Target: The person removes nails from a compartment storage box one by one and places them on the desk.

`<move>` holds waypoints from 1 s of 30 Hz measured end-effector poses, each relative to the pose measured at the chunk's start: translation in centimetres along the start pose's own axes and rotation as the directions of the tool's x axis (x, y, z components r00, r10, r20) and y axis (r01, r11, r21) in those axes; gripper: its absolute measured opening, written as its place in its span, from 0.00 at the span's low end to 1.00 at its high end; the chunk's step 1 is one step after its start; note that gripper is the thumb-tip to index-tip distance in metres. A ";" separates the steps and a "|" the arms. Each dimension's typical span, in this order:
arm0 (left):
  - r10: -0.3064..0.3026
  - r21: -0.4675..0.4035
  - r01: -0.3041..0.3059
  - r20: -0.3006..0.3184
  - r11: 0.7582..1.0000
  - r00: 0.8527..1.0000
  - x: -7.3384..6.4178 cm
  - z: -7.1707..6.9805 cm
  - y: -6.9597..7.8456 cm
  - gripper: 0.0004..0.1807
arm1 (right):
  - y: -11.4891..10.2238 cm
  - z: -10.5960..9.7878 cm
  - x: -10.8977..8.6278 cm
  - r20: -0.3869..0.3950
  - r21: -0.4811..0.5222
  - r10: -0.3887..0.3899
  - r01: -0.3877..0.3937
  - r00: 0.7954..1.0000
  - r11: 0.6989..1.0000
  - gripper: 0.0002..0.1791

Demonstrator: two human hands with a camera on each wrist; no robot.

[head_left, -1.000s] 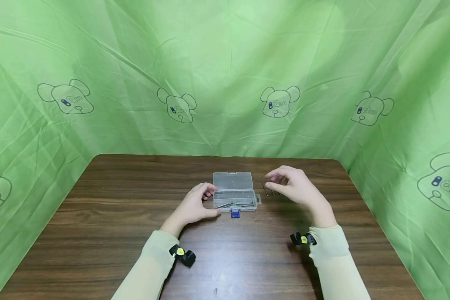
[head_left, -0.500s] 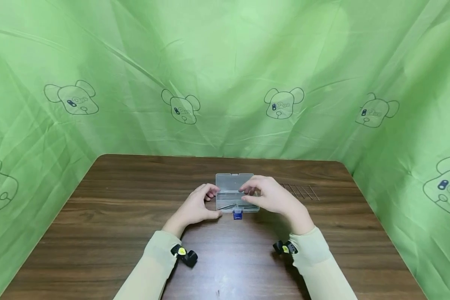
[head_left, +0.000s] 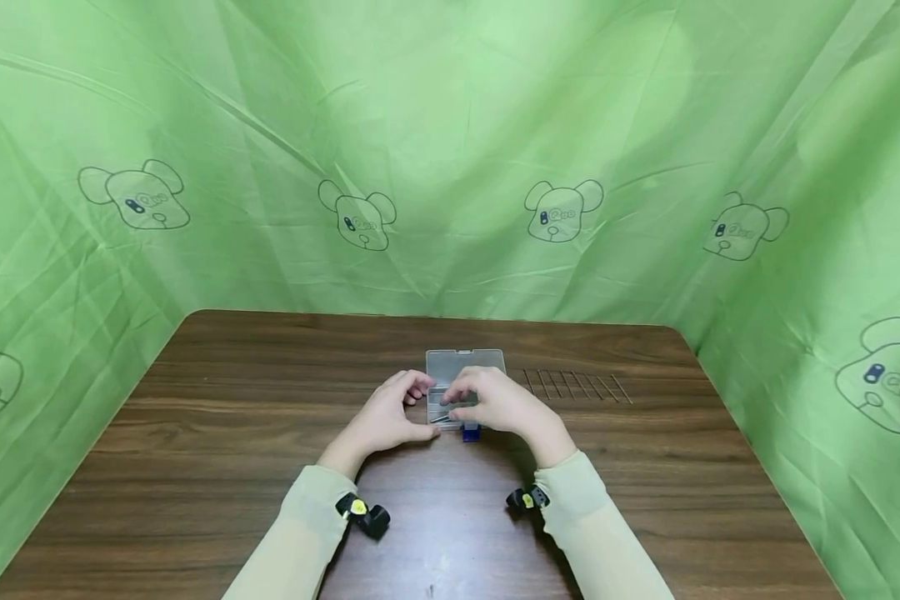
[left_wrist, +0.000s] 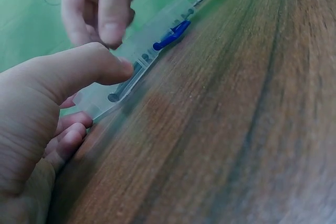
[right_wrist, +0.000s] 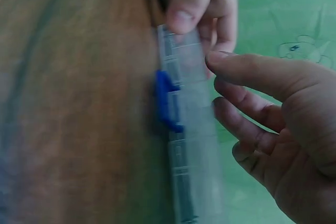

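A clear plastic compartment box [head_left: 461, 362] stands on the table with its lid tipped back and its blue latch [head_left: 471, 434] facing me. My left hand [head_left: 384, 421] grips the box's left end, thumb at the front wall and fingers behind. Inside the box lie metal nails [left_wrist: 124, 84], one flat head showing under my left thumb. My right hand [head_left: 501, 405] is over the left part of the box, fingers bent. In the right wrist view its thumb [right_wrist: 257, 72] and fingertips stand apart, and nothing shows between them. It hides the box's right part in the head view.
Several nails [head_left: 573, 385] lie side by side in a slanted row on the brown wooden table [head_left: 195, 467], to the right of the box. A green cloth [head_left: 450, 150] printed with bear heads hangs behind the table and at both sides.
My right hand has moved left from above the row of nails to over the box's left part, uncovering the row. The left hand stays at the box's left end.
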State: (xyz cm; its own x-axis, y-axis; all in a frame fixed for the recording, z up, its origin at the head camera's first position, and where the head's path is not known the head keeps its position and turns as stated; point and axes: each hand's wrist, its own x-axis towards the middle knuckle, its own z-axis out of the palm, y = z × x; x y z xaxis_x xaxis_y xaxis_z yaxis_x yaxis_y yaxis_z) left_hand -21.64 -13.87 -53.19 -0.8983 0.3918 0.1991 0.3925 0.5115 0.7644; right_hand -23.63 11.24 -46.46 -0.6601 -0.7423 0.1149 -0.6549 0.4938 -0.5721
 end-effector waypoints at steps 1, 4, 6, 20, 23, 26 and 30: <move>0.001 0.001 -0.001 0.001 1.000 1.000 0.0 0.0 0.1 0.38 | 0.2 0.2 0.0 -0.003 -0.010 0.002 -0.002 1.000 1.000 0.09; 0.005 -0.001 -0.005 0.002 1.000 1.000 0.1 0.1 0.2 0.38 | 0.4 0.8 0.0 -0.017 -0.038 0.008 -0.009 1.000 0.999 0.08; 0.004 0.001 -0.004 0.004 1.000 1.000 0.0 0.0 0.2 0.38 | 0.5 1.2 0.2 -0.025 -0.059 0.004 -0.005 1.000 0.998 0.06; -0.007 -0.003 0.007 0.010 1.000 1.000 0.0 0.0 0.3 0.38 | -0.6 2.0 1.2 0.008 -0.163 0.066 -0.064 0.998 0.985 0.03; -0.007 -0.003 0.007 0.009 1.000 1.000 0.0 0.0 0.3 0.38 | -0.7 2.0 1.3 0.014 -0.178 0.058 -0.055 0.998 0.982 0.03; -0.003 -0.003 0.003 0.009 1.000 1.000 0.0 0.0 0.4 0.38 | -0.8 2.0 1.2 0.024 -0.190 0.040 -0.035 0.999 0.981 0.02; -0.006 -0.001 0.006 0.011 1.000 1.000 0.0 0.0 0.5 0.38 | -0.7 2.0 1.2 0.036 -0.199 0.019 -0.011 0.999 0.980 0.02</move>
State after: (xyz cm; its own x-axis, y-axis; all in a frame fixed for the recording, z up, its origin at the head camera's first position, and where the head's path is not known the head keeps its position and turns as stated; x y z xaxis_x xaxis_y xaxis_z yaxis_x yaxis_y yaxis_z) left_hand -21.41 -13.66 -52.80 -0.8985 0.3968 0.1877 0.3867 0.5130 0.7664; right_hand -23.18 9.07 -47.55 -0.6587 -0.7487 0.0752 -0.7077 0.5825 -0.3999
